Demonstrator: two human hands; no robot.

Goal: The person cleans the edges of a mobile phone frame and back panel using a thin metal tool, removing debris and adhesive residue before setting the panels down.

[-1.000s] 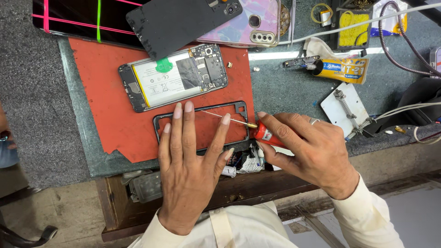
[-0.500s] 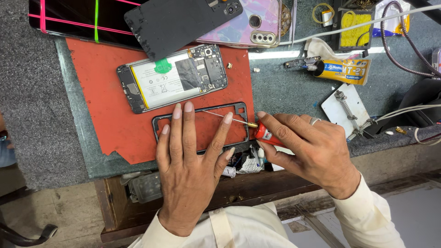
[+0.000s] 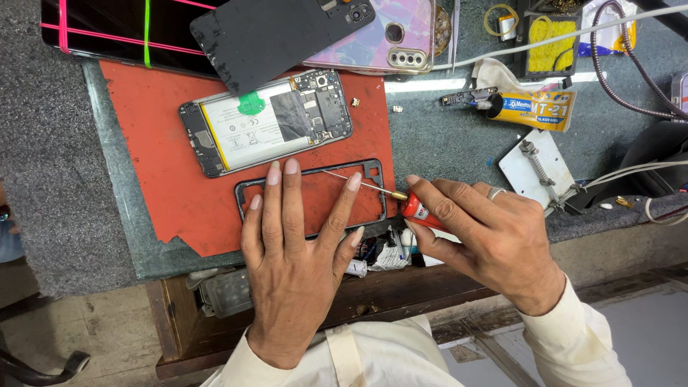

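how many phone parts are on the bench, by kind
Opened phone body: 1
Empty phone frame, under the left hand: 1
Black back cover: 1
Patterned phone case: 1
Cracked screen panel: 1
Total: 5

The phone frame [image 3: 309, 188] looked like thin matt black plastic. It lay on a worn red mat [image 3: 165, 193] with a dull, scuffed face, torn along the edge nearest the table's front. The tool [image 3: 401, 201] had a glossy red plastic body and a fine bright metal needle. The opened phone [image 3: 266, 122] showed a smooth pale battery. The table [image 3: 86, 208] wore rough grey cloth over bare wood.
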